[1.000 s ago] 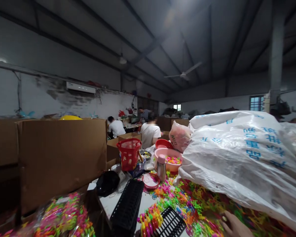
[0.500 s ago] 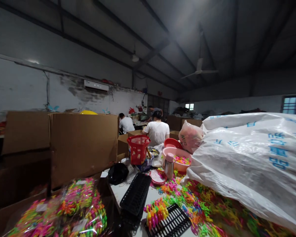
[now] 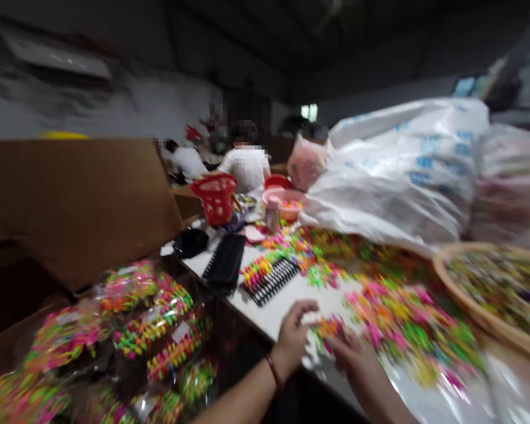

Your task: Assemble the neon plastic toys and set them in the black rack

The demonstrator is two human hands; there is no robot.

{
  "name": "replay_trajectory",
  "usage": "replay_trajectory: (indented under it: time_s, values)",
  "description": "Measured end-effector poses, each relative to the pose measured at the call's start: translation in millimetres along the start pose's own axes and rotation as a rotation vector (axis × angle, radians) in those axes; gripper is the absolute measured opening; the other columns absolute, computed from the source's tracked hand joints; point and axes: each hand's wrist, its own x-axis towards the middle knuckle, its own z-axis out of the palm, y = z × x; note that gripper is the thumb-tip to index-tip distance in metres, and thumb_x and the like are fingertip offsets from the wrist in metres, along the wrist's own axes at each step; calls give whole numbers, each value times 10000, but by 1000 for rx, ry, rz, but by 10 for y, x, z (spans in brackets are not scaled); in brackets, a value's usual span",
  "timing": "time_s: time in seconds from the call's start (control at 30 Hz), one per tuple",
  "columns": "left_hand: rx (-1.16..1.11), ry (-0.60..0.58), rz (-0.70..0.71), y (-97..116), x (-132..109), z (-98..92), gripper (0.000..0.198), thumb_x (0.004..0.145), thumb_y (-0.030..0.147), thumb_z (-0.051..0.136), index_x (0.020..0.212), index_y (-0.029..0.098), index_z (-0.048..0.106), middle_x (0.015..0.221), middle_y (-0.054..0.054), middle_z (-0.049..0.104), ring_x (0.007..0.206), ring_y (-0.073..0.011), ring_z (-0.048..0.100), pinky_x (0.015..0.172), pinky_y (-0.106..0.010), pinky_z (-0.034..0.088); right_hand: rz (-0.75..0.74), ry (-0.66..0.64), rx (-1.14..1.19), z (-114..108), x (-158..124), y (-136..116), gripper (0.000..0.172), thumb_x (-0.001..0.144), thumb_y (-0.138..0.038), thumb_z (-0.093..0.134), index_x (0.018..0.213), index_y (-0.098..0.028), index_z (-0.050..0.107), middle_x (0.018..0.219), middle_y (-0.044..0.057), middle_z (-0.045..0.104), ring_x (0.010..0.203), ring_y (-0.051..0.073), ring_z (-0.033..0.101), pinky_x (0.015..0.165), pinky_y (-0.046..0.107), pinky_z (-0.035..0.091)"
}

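My left hand [image 3: 291,335], with a thin dark red band at the wrist, is over the white table's front edge. Its fingers are bent, their tips close to some small bright plastic pieces [image 3: 330,327] in orange, pink and purple. On the other side of these pieces, my right hand [image 3: 353,356] has its fingers curled against them. Blur hides the exact grip of both hands. A loose heap of similar coloured pieces [image 3: 406,318] spreads to the right. Beyond my hands, a black slotted rack [image 3: 276,281] carries a row of coloured pieces [image 3: 257,271] at its left end.
Clear bags of coloured pieces [image 3: 168,318] are at the lower left, near a tall cardboard box [image 3: 83,206]. A round basket [image 3: 441,265] and a large white sack [image 3: 393,176] are at the right. Farther back are a red basket [image 3: 215,200] and two people in white shirts.
The view has swung down and to the right. Both my hands, the coloured heap and the round basket have come into view.
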Motion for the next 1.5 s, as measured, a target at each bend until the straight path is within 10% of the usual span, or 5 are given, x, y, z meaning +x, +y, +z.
replay_trajectory:
  time_s: [0.63,0.87,1.17,1.5]
  values:
    - [32,33,-239,-71,-99,56,440,780,583,632,804,144,629,703,4,588,579,-75,483,534,-193,374,-163,84,-255,-69,-228,187,185,804,-381,655,834,-202,618,654,-31,547,520,97,433,488,231,367]
    - [-150,-153,-564,4,-55,23,477,697,566,728,827,119,624,717,-22,615,599,-96,573,509,-192,426,-558,-89,-731,-129,-275,226,429,763,-38,503,1112,-251,634,1253,77,570,1046,203,600,834,320,513]
    - [-70,90,-333,-84,-54,57,378,761,490,668,722,160,487,577,42,522,464,-43,429,464,-179,314,-212,-11,-477,-96,-394,93,191,919,-373,500,988,-218,587,833,25,588,739,168,539,686,291,449]
    - [-44,55,-249,-71,-144,182,379,835,506,571,693,192,413,484,71,439,431,-54,387,440,-192,279,-67,-44,-315,-57,-323,198,278,913,-482,483,942,-224,582,771,-4,620,696,151,546,657,281,418]
